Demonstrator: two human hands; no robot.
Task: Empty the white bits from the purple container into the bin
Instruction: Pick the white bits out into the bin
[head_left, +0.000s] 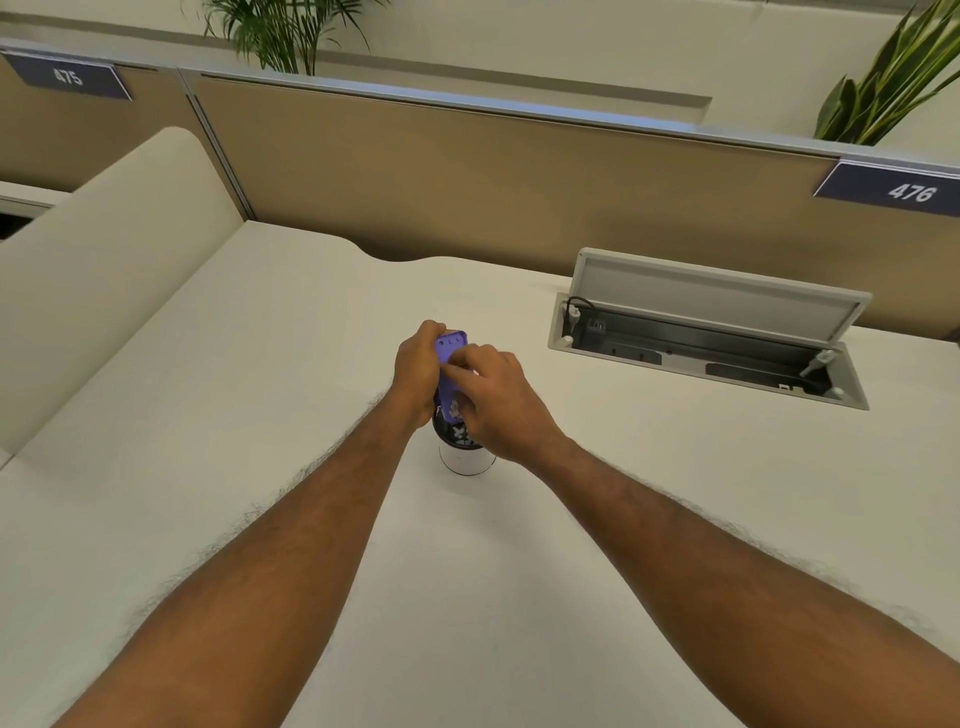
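Note:
A small purple container (450, 347) is held tilted over a little white cylindrical bin (464, 460) at the middle of the desk. My left hand (415, 371) grips the container from its left side. My right hand (491, 397) rests on the container's right side, with fingers pressed across its open face. White bits (455, 410) show at the container's lower end and inside the bin's dark mouth (457, 434). My hands hide much of the container and the bin's rim.
The cream desk (270, 415) is bounded by a tan partition (467, 176) at the back. An open cable tray (711, 343) with its lid raised is sunk into the desk at the right. A cream cushioned panel (104, 270) stands at the left.

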